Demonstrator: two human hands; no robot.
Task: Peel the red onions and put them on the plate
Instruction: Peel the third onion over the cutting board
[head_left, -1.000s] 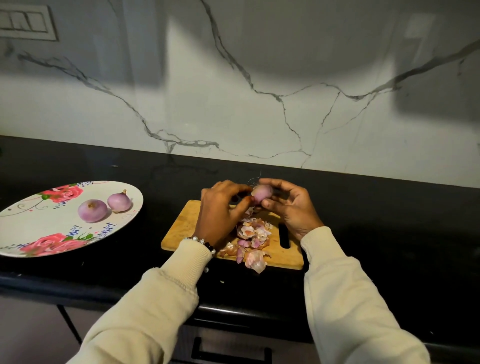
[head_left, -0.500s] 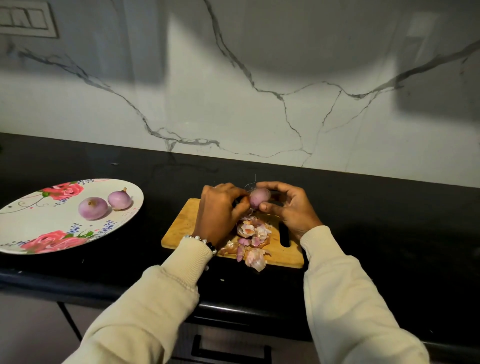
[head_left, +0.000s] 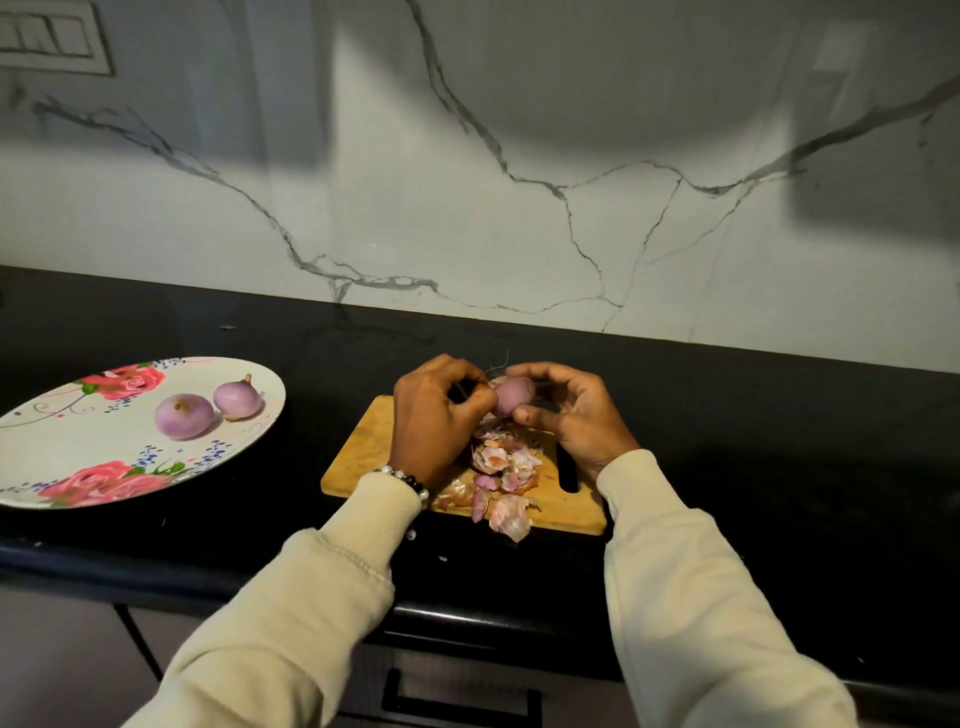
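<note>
**Onion held between both hands above the board**

While cream sleeves (head_left: 291, 597) fill the near edge of the view, both hands meet just beyond them over the wooden cutting board (head_left: 363, 447). A heap of onion skins (head_left: 506, 475) lies on the board between the wrists, one loose piece hanging over its near edge. Above that heap, clear of the board, is the red onion (head_left: 511, 396). The left hand (head_left: 436, 421), a beaded bracelet (head_left: 408, 478) at its wrist, has its fingers curled and its thumb and fingertips pinching the onion's left end. The right hand (head_left: 566, 415) cups the onion from the right, index finger arched over the top and thumb beneath. Well apart to the left, on the black counter (head_left: 753, 415), a flowered plate (head_left: 62, 457) carries two peeled onions (head_left: 208, 410) touching one another. Behind stands a veined marble wall (head_left: 519, 182).
</note>
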